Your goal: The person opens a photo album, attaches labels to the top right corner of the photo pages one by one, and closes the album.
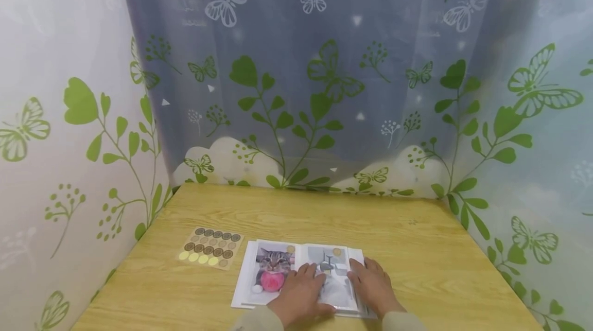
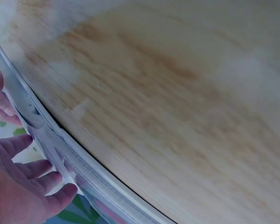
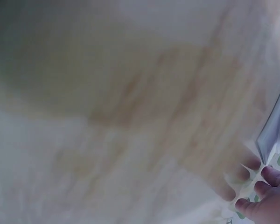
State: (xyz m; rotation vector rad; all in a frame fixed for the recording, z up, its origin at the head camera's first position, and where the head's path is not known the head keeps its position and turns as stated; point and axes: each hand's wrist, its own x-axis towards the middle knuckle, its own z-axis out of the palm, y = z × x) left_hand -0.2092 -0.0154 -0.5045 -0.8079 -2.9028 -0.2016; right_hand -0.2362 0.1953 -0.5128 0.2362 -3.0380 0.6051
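Observation:
On the table lies an open photo album (image 1: 238, 290) with white margins. Its left page shows a cat picture (image 1: 273, 261) with a pink ball; the right page has a greyish picture (image 1: 328, 264), partly covered. My left hand (image 1: 298, 292) rests across the lower middle of the spread, fingers spread and relaxed. In the left wrist view, that hand (image 2: 25, 184) lies over the pages, beside the album's layered edge (image 2: 98, 175). At the right margin is my right hand (image 1: 374, 285), fingers extended along the edge. The right wrist view catches its fingertips (image 3: 270, 175) by the album's corner (image 3: 270, 135).
Left of the album lies a tan sheet (image 1: 210, 247) of round stickers in dark, tan and yellow rows. The wood-grain table (image 1: 296, 212) is enclosed by printed curtains (image 1: 287, 89) with leaves and butterflies at the back and both sides.

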